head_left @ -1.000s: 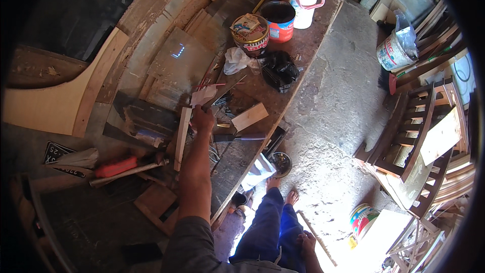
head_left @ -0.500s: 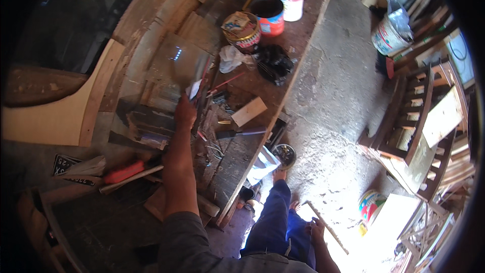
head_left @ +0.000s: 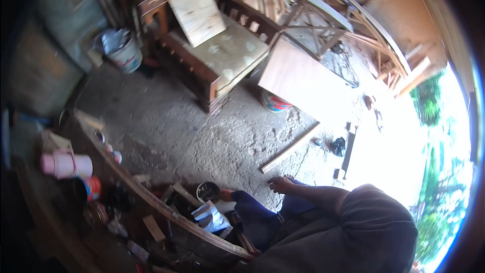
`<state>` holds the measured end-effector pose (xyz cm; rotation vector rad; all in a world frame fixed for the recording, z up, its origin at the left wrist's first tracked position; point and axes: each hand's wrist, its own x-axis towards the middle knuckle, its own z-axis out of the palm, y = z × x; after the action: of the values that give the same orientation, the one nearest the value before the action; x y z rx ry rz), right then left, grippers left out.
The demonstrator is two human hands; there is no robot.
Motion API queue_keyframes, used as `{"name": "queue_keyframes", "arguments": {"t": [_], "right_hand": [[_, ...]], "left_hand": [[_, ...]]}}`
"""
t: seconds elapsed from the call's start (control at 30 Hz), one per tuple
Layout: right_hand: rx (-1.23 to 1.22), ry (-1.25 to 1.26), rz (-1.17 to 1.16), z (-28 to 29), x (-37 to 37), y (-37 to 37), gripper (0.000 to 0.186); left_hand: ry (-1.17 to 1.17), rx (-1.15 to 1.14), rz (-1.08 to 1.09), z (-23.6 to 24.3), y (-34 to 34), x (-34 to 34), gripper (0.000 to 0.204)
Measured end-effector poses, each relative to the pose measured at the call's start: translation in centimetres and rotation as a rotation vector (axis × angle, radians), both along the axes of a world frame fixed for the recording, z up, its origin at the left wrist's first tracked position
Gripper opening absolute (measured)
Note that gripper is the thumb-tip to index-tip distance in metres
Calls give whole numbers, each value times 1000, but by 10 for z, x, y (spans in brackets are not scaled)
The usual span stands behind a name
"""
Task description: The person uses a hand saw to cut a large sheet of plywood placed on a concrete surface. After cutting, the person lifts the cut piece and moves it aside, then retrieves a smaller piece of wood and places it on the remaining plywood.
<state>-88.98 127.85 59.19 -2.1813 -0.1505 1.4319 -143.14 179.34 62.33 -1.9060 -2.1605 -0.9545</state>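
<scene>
My right hand (head_left: pixel 279 185) hangs in front of my right thigh, its fingers loosely bent and somewhat apart, with nothing visible in them. Beyond it a narrow wooden strip (head_left: pixel 289 147) lies on the concrete floor, apart from the fingers. I cannot see my left hand. To my left runs the workbench edge (head_left: pixel 166 213), with a small wood block (head_left: pixel 154 228) on the bench. Below that edge are a white bag (head_left: pixel 211 217) and a round container (head_left: pixel 208 192) with small things in it, beside my foot.
A wooden bench seat (head_left: pixel 237 50) carries a light board (head_left: pixel 196 14). Right of it a large pale panel (head_left: pixel 303 78) leans over a colourful bucket (head_left: pixel 275 102). A pink-and-white bucket (head_left: pixel 68 164) stands on the workbench. Timber frames (head_left: pixel 364 30) stand at the back right.
The view has swung to the right, so the workbench now lies at lower left. My left hand, which held something whitish over the workbench, has left the view. My right hand stays by my thigh.
</scene>
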Motion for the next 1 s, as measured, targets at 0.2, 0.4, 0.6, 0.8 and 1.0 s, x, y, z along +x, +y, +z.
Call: {"name": "queue_keyframes", "arguments": {"t": [0.2,0.4,0.6,0.8,1.0], "right_hand": [[-52,-99,494,19,0,-73,43],[119,-57,346,16,36,-159,43],[263,-85,78,13,46,-285,44],[362,-130,-162,4,32,-400,44],[434,-282,-388,-36,-14,-514,45]], "left_hand": [[-240,-216,-433,41,-79,184,66],[-419,-945,-878,40,-230,347,52],[-202,-1770,-1129,5,-399,500,38],[56,-1803,-1169,-10,-471,624,16],[170,-1788,-1094,-17,-538,746,16]]}}
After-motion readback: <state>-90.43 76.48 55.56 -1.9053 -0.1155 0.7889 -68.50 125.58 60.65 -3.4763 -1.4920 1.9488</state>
